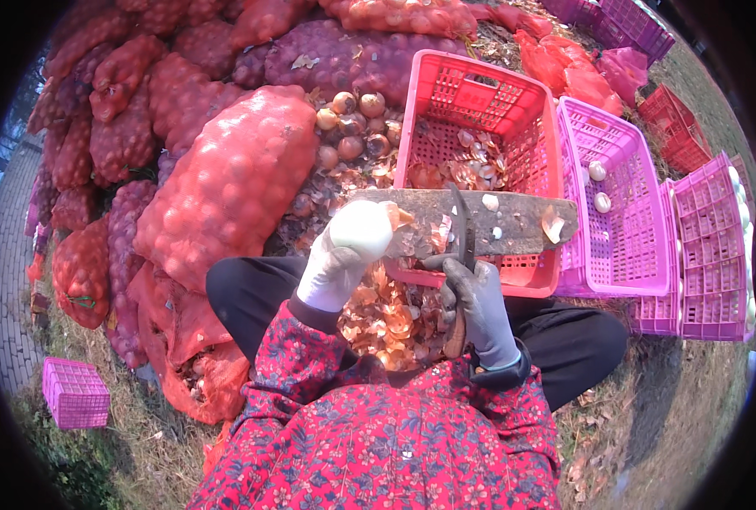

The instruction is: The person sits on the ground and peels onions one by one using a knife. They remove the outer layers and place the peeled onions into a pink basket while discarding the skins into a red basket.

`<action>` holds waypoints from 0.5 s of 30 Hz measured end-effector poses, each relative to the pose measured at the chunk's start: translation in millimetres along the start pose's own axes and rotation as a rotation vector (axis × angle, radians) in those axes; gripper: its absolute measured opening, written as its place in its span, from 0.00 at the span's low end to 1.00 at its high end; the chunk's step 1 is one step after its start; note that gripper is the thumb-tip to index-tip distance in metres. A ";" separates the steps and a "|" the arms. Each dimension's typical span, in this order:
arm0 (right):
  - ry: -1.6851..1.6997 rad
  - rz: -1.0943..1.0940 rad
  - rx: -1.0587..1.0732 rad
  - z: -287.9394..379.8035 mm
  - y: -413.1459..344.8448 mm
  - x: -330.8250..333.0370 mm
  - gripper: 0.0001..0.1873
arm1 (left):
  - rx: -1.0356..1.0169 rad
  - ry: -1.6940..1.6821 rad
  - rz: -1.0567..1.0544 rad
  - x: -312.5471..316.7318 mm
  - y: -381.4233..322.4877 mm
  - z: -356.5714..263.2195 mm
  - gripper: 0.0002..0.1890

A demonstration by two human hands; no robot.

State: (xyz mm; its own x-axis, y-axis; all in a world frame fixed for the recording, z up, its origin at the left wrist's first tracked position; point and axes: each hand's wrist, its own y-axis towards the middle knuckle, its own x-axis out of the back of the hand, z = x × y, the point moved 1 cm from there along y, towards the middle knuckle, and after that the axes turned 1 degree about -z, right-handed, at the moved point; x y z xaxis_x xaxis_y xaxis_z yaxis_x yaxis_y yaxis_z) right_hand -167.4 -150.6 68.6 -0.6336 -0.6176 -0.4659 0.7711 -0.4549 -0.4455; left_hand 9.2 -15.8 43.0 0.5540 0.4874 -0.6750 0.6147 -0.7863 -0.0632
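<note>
My gloved left hand (336,264) grips a peeled white onion (360,231), with a brown tuft of dry skin at its right end. In my gloved right hand (477,299) is a knife with a narrow, dark, slightly curved blade (464,223) pointing away from me; its wooden handle (456,335) shows below the fingers. Between and beyond my hands, a worn wooden board (416,204) lies across a red plastic crate (416,121). Scraps of skin and small white onion pieces are on the board. More skins and trimmings lie inside the crate.
Beside the crate on the right, a pink crate (630,245) holds a few peeled onions (602,202). Filled purple crates (709,268) stand farther right. Red mesh sacks of onions (238,172) crowd the left, near loose unpeeled onions (350,148). Onion skins (387,322) cover the ground between my legs.
</note>
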 end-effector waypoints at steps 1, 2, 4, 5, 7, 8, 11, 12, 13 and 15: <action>-0.111 -0.035 0.065 3.7 1.9 -3.8 0.13 | 0.010 0.031 0.003 -2.2 -0.3 0.2 0.51; -0.222 -0.069 0.129 7.2 5.0 -9.7 0.13 | 0.019 0.061 0.006 -6.0 -0.7 -1.2 0.51; -0.514 -0.156 0.495 1.9 19.8 -13.3 0.13 | 0.054 0.233 0.004 -11.6 -1.4 1.4 0.53; -0.555 -0.168 0.492 -0.6 24.0 -10.0 0.13 | 0.072 0.233 0.032 -13.8 -1.7 2.1 0.51; -0.634 -0.177 0.472 8.4 30.3 -21.3 0.14 | 0.106 0.237 0.067 -14.7 -5.1 1.8 0.49; -0.667 -0.209 0.516 8.6 34.6 -20.5 0.15 | 0.111 0.201 0.102 -20.1 -6.1 1.2 0.49; -1.099 -0.418 0.779 -12.6 67.2 13.0 0.15 | 0.117 -0.057 0.124 -33.0 -5.2 10.4 0.49; -0.994 -0.411 0.506 -13.8 70.3 20.5 0.15 | 0.132 -0.091 0.094 -27.2 -9.1 10.0 0.46; -0.935 -0.418 0.442 -14.9 69.9 30.8 0.15 | 0.128 -0.116 0.070 -22.7 -6.9 11.8 0.46; -0.813 -0.432 0.308 -22.2 64.7 44.6 0.15 | 0.126 -0.165 0.020 -13.7 -1.3 17.5 0.45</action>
State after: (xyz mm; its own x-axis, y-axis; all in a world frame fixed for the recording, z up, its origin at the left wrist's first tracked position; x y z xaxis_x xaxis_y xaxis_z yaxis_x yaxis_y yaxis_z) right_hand -147.2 -193.3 2.0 -0.7180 -0.5598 0.4136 0.5380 -0.8234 -0.1806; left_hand -9.1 -28.1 39.4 0.4595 0.4108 -0.7875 0.5238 -0.8414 -0.1332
